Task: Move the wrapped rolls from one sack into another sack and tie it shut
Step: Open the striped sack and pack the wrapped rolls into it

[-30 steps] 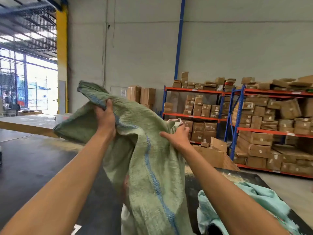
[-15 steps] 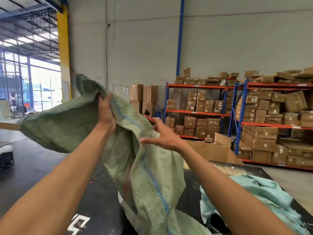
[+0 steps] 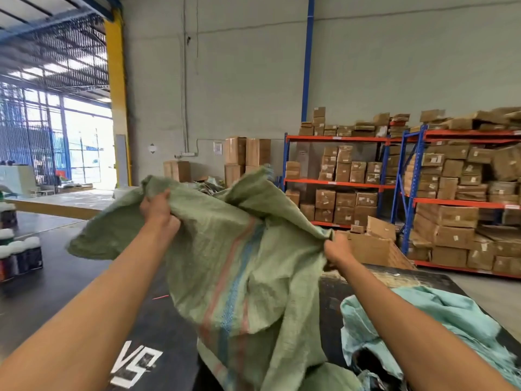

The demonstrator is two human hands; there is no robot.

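Right hand has grabbed the green sack again, so now both fists clutch its edge, left hand higher, cloth hanging between them.

The woven sack is pale green with blue and red stripes down its middle, the second sack is turquoise, the shelf racks have blue posts and orange beams, and the pillar is yellow.
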